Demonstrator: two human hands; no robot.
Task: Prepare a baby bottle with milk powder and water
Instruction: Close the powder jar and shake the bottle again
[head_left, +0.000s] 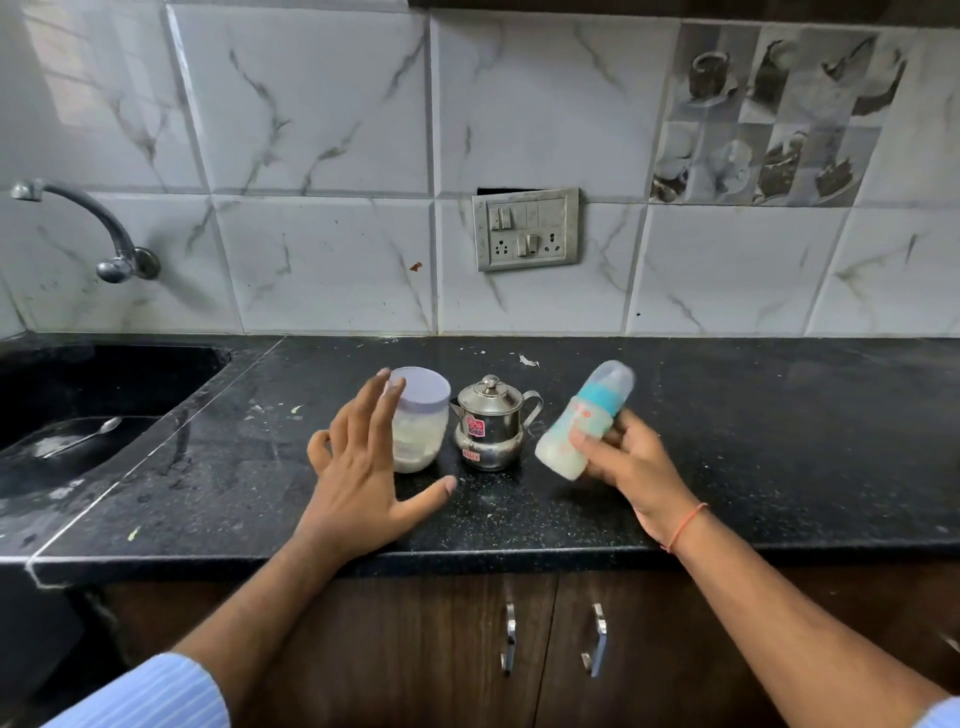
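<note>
On the counter (727, 441), the jar (420, 421) at 9 o'clock of the kettle (487, 423) is lidded. The bottle (584, 421), capped and milky, tilts at 3 o'clock, gripped by the right hand (623, 462); left hand (358, 467) spread wide. Mixing looks nearly finished.

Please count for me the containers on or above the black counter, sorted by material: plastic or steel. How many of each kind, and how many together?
Plastic: 2, the lidded jar on the counter and the baby bottle in the right hand
Steel: 1, the lidded pot
Total: 3
</note>
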